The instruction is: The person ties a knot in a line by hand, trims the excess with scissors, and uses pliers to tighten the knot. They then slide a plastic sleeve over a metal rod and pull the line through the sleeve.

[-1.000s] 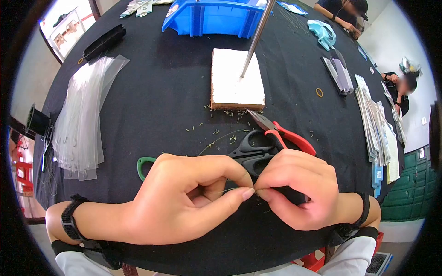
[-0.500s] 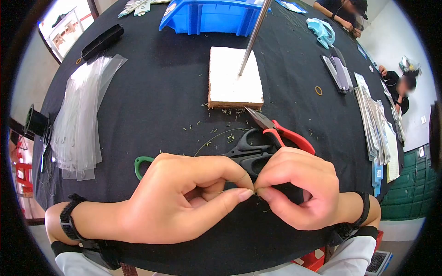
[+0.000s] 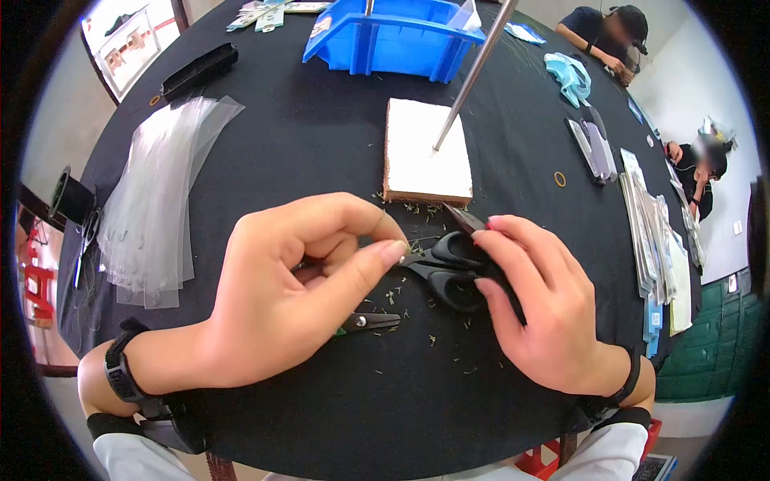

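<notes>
My left hand (image 3: 301,284) is closed in a pinch, thumb against index finger. A thin line seems to be held at the fingertips, though its end is too fine to make out. My right hand (image 3: 541,309) has thumb and fingers apart, over the pliers (image 3: 465,218), whose red handles it hides. Between the hands lie black-handled scissors (image 3: 459,280), close to the right fingertips. Under the left hand, small snips (image 3: 375,321) show their blades and a bit of green handle.
Beyond the tools, a metal rod (image 3: 473,76) rises from a white block (image 3: 425,164). A blue bin (image 3: 401,48) stands behind. Clear plastic sleeves (image 3: 156,216) lie left; a stapler (image 3: 593,148) and packets (image 3: 646,232) lie right. Clippings dot the black cloth. Two people sit at the far right.
My hands have come apart. The right hand has opened and moved up over the pliers; the left, still pinched, has shifted up and left. The snips' blades now show. The view has shifted slightly.
</notes>
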Demonstrator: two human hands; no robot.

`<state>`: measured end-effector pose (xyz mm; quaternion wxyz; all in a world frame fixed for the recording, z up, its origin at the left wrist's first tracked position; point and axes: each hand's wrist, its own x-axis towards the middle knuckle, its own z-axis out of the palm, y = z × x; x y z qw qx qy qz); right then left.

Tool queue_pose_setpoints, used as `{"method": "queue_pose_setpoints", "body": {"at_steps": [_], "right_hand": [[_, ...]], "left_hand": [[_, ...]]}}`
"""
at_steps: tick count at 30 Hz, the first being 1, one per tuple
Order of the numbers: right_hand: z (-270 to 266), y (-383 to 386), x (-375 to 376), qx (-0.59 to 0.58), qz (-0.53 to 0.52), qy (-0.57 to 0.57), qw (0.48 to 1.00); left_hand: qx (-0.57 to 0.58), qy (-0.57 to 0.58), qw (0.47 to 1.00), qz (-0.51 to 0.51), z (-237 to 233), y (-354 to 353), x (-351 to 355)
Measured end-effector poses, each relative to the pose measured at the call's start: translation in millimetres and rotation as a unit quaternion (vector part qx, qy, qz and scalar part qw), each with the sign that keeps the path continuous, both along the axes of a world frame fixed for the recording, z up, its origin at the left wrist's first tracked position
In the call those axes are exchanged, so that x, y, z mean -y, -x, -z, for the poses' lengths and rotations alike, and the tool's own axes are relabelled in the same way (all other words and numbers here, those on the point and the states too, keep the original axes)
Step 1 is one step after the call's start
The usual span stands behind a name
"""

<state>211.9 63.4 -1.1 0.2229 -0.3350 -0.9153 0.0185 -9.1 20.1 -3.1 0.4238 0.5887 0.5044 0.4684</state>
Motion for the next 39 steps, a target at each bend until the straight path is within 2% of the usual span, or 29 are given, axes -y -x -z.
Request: {"method": "queue_pose_setpoints", "body": {"at_steps": [3,7,10,12,14,17,20,23,27,31,34,35,39], "right_hand": [[5.7,-3.8,-8.2,0.028,0.021,-0.059,0.998],[6.8,-5.9,-11.2,0.051,0.081,-0.08,0.992],[-3.6,-4.1,-13.7,0.02,-0.002,-0.107,0.994],[-3.0,1.0,-7.8,-0.007,-0.057,-0.029,0.998],[-0.6,2.3,-6.5,-0.002,-0.068,0.022,0.997],[-3.0,-2.7,-5.1,-0.004,-0.024,0.136,0.99],[-13.5,-6.8,-4.7,0.032,-0.03,0.15,0.988],[-25.2,-6.0,-2.0,0.006,0.024,0.3,0.954],[-31.9,-10.6,-14.3,-0.11,0.072,0.498,0.857],[-27.2,-10.2,-23.7,-0.129,0.073,0.552,0.82],[-18.9,-20.7,-31.4,-0.118,-0.059,0.556,0.821],[-18.6,-19.4,-29.6,-0.154,-0.072,0.58,0.796],[-15.5,-19.5,-27.7,-0.114,-0.096,0.556,0.818]], "left_hand": [[-0.005,-0.023,1.0,-0.02,2.4,1.7,-1.3],[-0.016,-0.014,0.999,-0.041,-2.7,2.7,-1.4],[0.015,0.011,0.999,-0.027,-3.1,1.8,-0.7],[0.013,0.009,1.0,-0.017,-2.2,0.4,0.6],[0.008,0.006,1.0,-0.008,-0.8,1.0,1.0],[-0.001,-0.004,1.0,-0.003,0.8,3.0,1.0],[0.007,-0.017,1.0,-0.009,0.4,3.7,0.4],[0.033,-0.029,0.999,-0.02,-1.1,4.1,0.9],[0.055,-0.045,0.997,-0.027,0.6,5.2,0.6],[0.065,-0.02,0.998,-0.011,-4.5,6.9,1.2],[0.053,-0.015,0.998,0.003,-4.9,7.9,1.1],[0.052,-0.018,0.998,0.006,-3.7,7.2,0.9],[0.055,-0.03,0.998,0.015,-1.0,4.6,1.2]]}}
